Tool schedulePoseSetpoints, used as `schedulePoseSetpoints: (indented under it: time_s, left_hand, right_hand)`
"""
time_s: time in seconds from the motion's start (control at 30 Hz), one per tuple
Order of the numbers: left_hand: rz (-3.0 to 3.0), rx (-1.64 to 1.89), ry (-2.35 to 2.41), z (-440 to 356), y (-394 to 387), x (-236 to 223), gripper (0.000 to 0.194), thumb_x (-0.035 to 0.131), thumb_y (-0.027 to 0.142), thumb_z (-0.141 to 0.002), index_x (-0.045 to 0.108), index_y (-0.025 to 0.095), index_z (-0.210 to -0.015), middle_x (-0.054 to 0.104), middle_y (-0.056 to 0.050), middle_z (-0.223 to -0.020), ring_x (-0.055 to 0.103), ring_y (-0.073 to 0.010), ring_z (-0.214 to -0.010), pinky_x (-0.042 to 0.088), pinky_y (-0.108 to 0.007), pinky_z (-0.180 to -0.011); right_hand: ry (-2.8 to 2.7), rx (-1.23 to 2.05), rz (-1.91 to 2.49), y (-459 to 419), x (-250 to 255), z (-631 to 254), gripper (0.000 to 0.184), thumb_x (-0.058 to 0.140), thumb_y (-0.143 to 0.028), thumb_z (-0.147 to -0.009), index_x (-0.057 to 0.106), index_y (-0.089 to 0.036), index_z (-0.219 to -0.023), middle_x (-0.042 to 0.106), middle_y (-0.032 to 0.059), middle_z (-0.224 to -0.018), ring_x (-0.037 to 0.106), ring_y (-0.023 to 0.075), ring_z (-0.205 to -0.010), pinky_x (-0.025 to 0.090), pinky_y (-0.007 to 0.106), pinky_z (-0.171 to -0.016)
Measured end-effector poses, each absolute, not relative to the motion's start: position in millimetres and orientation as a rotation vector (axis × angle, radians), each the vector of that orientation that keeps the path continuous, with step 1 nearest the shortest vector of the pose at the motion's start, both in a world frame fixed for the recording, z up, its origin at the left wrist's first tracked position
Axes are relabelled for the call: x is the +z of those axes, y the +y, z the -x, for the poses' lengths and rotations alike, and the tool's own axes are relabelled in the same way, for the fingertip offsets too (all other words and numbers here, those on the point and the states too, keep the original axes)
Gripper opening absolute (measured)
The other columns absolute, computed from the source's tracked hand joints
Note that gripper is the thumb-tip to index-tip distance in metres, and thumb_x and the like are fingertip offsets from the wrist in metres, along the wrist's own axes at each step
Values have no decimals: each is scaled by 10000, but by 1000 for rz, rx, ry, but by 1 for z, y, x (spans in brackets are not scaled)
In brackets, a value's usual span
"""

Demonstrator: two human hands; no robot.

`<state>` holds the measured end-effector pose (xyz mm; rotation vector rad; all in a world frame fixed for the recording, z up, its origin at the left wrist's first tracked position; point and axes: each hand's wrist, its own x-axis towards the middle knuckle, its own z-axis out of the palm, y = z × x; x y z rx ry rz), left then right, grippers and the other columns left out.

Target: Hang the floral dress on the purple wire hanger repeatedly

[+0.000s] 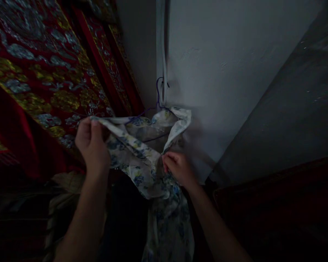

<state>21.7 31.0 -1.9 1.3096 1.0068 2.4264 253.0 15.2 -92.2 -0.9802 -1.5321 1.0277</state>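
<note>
A white garment (pixel 138 178) with a blue and yellow floral print hangs on a thin purple hanger (pixel 158 96). The hanger's hook sits at a white vertical strip on the wall. My left hand (pixel 91 140) pinches the garment's edge and pulls it out to the left, so the neckline stretches wide. Lower down and to the right, my right hand (pixel 176 165) closes on the front of the neckline where its two edges meet. Part of the hanger's lower bar shows through the opening. The lower part of the garment falls below my hands.
Red cloth (pixel 62 80) with gold and silver decoration covers the left side. A pale wall (pixel 229 72) stands behind the hanger, with a white cord (pixel 164 47) running down it. A dark red surface (pixel 284 203) lies at lower right. The light is dim.
</note>
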Motion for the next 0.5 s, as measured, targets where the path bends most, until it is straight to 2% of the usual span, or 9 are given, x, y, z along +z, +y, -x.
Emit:
schedulePoseSetpoints:
  time_s: [0.07, 0.17, 0.3, 0.37, 0.5]
  left_hand:
    - [-880, 2301, 896, -2, 28, -31, 148, 668, 302, -823, 604, 184, -760, 601, 12, -733, 593, -134, -745, 500, -245, -782]
    - [-511, 2049, 989, -4, 11, -96, 150, 685, 334, -740, 642, 194, -775, 690, -12, -812, 655, -174, -841, 524, -278, -802]
    - [-438, 1953, 1087, -40, -20, -173, 259, 804, 284, -613, 693, 165, -815, 725, -21, -807, 642, -153, -724, 499, -241, -686]
    - [-530, 1861, 1118, -51, -29, -189, 297, 844, 281, -608, 707, 152, -838, 723, -15, -807, 626, -137, -709, 480, -218, -668]
    - [-616, 1894, 999, -50, -37, -178, 334, 831, 437, -735, 697, 191, -917, 687, 18, -836, 605, -116, -751, 476, -190, -706]
  right_hand:
    - [-1496, 1180, 953, -9, -114, -246, 321, 558, -379, -817, 528, -211, -544, 527, -21, -472, 485, 117, -473, 369, 236, -509]
    - [-1331, 1361, 970, -45, -138, -231, 304, 548, -404, -784, 507, -215, -550, 496, -32, -450, 438, 102, -429, 337, 232, -477]
    - [-1365, 1494, 974, -69, -146, -220, 285, 518, -397, -778, 509, -210, -563, 487, -35, -461, 441, 97, -433, 319, 224, -474]
    - [-1567, 1609, 1009, -72, -142, -227, 289, 530, -371, -804, 540, -196, -573, 514, -27, -475, 456, 96, -446, 308, 222, -479]
    - [-1717, 1664, 1135, -69, -137, -253, 326, 557, -426, -885, 633, -171, -696, 587, -6, -553, 505, 113, -511, 330, 230, -518]
